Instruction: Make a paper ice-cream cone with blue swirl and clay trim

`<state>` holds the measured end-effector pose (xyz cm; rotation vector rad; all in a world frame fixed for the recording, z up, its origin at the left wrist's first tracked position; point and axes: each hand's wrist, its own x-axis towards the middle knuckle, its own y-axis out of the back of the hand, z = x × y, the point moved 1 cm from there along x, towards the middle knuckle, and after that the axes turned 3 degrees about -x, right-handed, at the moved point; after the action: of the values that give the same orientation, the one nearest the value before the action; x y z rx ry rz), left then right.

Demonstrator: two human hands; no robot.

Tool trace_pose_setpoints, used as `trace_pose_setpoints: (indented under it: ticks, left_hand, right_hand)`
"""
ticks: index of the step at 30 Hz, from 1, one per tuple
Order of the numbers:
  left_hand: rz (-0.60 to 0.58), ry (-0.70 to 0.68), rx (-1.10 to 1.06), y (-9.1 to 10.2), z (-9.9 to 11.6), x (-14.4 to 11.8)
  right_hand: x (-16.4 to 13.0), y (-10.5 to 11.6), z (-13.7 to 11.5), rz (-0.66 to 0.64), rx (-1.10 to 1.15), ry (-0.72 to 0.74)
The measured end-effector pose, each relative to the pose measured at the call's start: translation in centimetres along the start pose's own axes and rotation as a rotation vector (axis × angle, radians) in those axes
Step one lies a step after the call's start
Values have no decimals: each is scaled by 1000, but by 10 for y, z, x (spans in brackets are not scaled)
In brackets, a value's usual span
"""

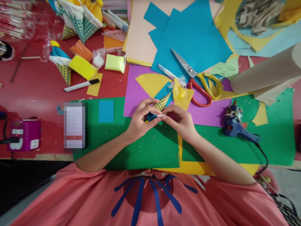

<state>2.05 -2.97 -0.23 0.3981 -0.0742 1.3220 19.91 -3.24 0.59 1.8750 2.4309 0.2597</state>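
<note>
Left hand point(138, 121) and right hand point(181, 121) pinch a formed paper cone point(162, 103) with fingers closed on it; finished cones point(63, 67) lie far left.

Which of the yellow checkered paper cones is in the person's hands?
The small cone over the green sheet, held by both hands; the other cones stand untouched at the far left.

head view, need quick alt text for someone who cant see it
Two bare hands, left hand and right hand, hold a small yellow checked paper cone over green paper. Scissors and a blue glue gun lie nearby.
</note>
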Motion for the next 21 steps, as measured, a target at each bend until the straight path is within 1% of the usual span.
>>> trace_pose_setpoints:
  ticks: [3, 5, 9, 14, 18, 21]
  left_hand:
    - [-20, -42, 40, 1, 4, 2]
    - [-34, -38, 48, 2, 6, 2]
    - [-37, -17, 43, 2, 6, 3]
    - [-25, -60, 99, 3, 7, 4]
    - [-52, -94, 119, 4, 7, 5]
    - [-48, -71, 71, 6, 5, 5]
  right_hand:
    - [2, 0, 1, -73, 155, -102]
    - [3, 0, 1, -111, 210, -143]
    - [2, 1, 0, -110, 228, -154]
    - [1, 0, 2, -84, 262, -194]
    - [3, 0, 1, -115, 292, -228]
    - [6, 3, -1, -130, 303, -215]
